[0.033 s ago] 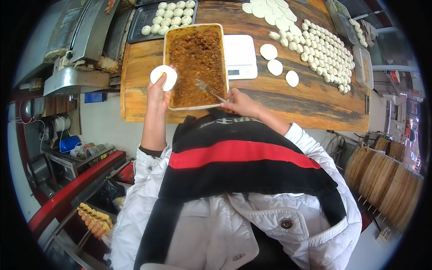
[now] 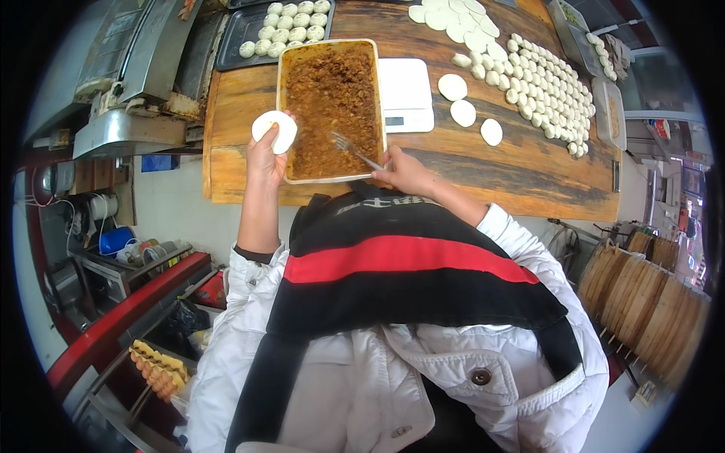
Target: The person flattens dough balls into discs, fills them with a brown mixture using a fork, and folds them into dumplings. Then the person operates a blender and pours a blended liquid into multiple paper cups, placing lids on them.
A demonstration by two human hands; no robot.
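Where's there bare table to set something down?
The biggest bare patch of table lies between the three separate dough rounds and the near edge. A smaller one sits left of the filling tray, before the dark bun tray. The far right is crowded with dough balls and overlapping rounds.

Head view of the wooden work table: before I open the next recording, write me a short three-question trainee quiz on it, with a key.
1. What does the person's right hand hold at the rectangular, white-rimmed tray of chunky brown mixture?
2. How many flat, round white dough discs lie near the square white scale, away from the overlapping heap? A) two B) three C) six
3. True or false: the left hand holds a ball of dough.

Key:
1. A silver metal fork.
2. B.
3. False; it holds a flat white disc, with the thumb across it.
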